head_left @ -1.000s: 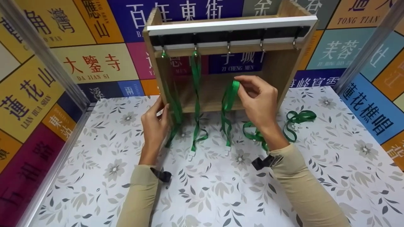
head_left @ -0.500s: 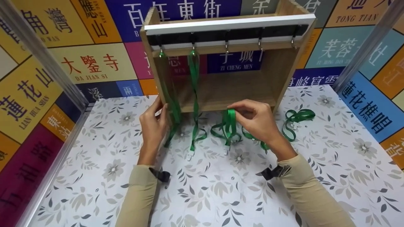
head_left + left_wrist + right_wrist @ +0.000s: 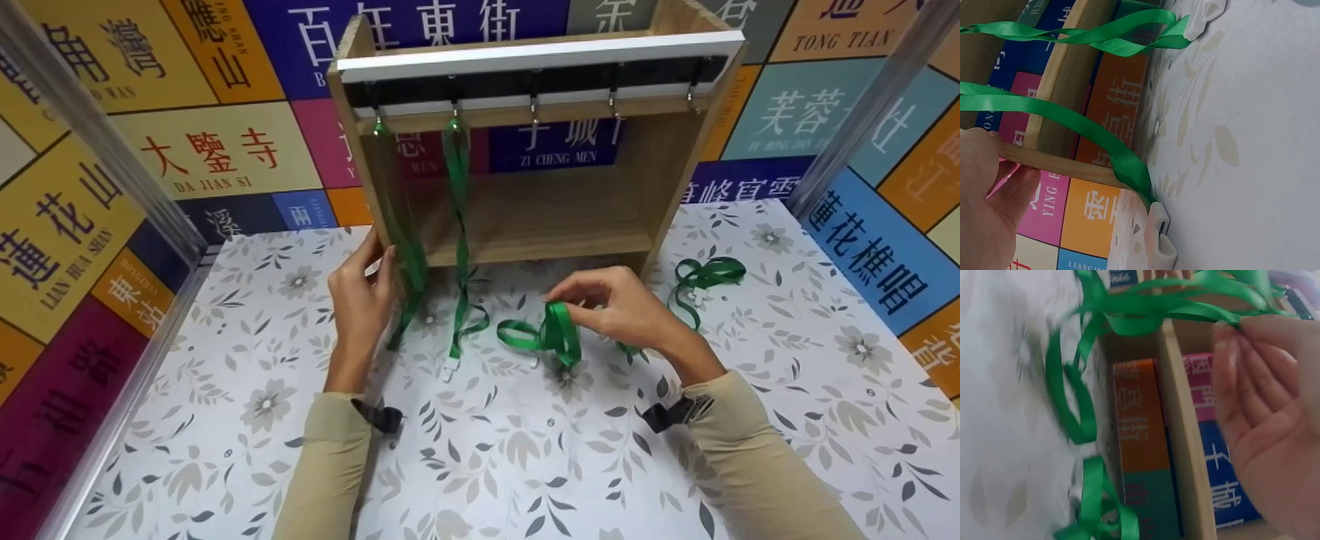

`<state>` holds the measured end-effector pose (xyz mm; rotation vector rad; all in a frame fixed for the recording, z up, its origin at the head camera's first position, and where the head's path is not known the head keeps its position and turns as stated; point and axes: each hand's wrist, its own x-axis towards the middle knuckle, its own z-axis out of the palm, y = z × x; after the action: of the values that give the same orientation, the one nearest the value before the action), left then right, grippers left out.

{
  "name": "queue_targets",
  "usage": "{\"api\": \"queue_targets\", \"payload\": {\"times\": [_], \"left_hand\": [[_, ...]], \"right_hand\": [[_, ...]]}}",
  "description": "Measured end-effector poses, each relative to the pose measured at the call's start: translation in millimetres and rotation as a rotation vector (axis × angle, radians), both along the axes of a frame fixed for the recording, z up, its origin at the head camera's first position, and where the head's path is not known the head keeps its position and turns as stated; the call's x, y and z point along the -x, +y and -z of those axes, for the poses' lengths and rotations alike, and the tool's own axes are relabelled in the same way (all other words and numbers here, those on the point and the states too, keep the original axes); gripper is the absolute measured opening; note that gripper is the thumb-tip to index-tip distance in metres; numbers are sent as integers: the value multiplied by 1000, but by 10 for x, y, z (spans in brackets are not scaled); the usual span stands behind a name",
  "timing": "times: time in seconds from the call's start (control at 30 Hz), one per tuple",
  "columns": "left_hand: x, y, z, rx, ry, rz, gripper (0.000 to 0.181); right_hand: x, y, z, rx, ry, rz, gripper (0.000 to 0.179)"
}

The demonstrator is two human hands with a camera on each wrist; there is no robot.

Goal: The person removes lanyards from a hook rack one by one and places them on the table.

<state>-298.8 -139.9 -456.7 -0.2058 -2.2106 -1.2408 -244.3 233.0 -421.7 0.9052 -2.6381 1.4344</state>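
My right hand (image 3: 626, 309) pinches a green lanyard (image 3: 561, 334) between thumb and fingertips, low in front of the wooden hook rack (image 3: 690, 180). Its ribbon bunches in loops by the tabletop; the right wrist view shows the pinch at the ribbon (image 3: 1185, 310). At the rack's left side panel (image 3: 1067, 167), my left hand (image 3: 360, 296) grips the edge, some fingers behind it. Two green lanyards hang from the two leftmost hooks, the outer lanyard (image 3: 405, 232) beside my left hand and the second lanyard (image 3: 457, 176) further in. White clips (image 3: 1159, 236) end these ribbons.
Another green lanyard (image 3: 712, 271) lies on the floral-covered table (image 3: 480, 465) at right. A bit of green ribbon (image 3: 628, 348) shows under my right hand. Bare metal hooks (image 3: 535, 111) line the rack's black strip. Printed panels (image 3: 225, 154) wall the back and sides.
My right hand has come down and towards me with the pinched lanyard, from in front of the rack's opening to near the table. The ribbon has slackened into loops. My left hand stays at the panel.
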Motion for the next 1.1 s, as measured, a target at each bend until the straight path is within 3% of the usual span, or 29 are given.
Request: {"api": "queue_targets", "payload": {"times": [0.23,0.43,0.63,0.83,0.97,1.1], "left_hand": [[-1,-13,-14,-6,3,-2,47],[6,-12,-8,-11,11,6,47],[2,-10,-4,-18,-6,7,48],[-8,-7,-2,-18,-9,7,48],[-2,-3,-4,-20,-10,10,47],[-12,-5,-5,-22,-11,10,47]], "right_hand": [[84,4,124,-240,-15,75,17],[85,-100,259,-282,36,69,17],[18,-246,303,-297,-34,-5,16],[-125,-355,8,-167,-17,-31,19],[-225,-345,-306,17,36,57,19],[-215,-290,-599,176,119,126,16]]}}
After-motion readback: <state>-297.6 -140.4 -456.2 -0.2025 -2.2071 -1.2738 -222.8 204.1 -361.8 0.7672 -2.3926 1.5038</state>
